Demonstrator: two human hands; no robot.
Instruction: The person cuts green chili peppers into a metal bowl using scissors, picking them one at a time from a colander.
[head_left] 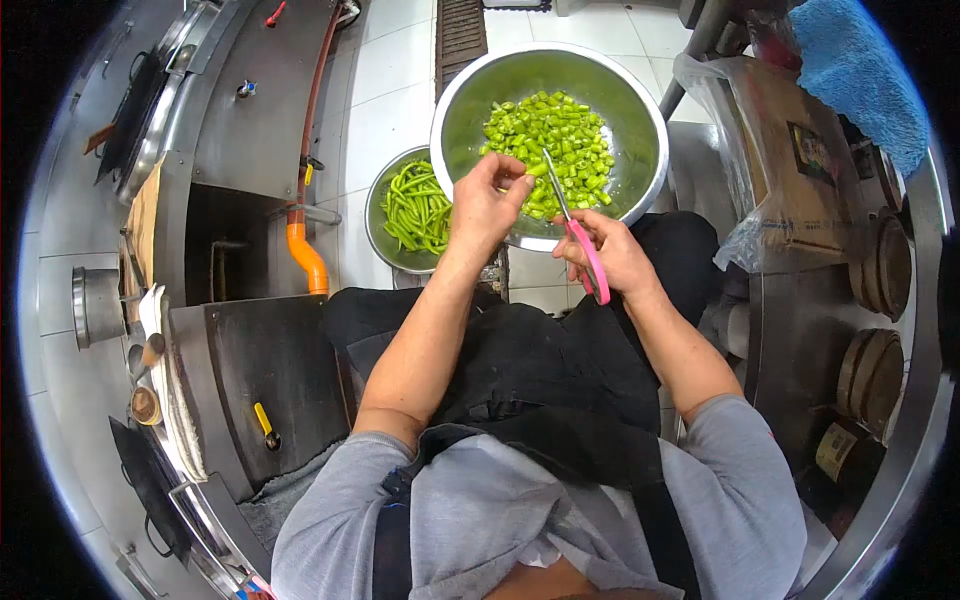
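Green pod (pixel 538 169) is pinched by left hand (pixel 488 198), scissors (pixel 592 262) gripped by right hand (pixel 618 256), both over large bowl (pixel 638 110), presumably so pieces (pixel 565 130) get caught.

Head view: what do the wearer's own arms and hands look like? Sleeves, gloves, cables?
The left hand and right hand are bare, with no gloves, watch or cables visible. The forearms are uncovered. Plain-looking short grey sleeves cover the upper arms.
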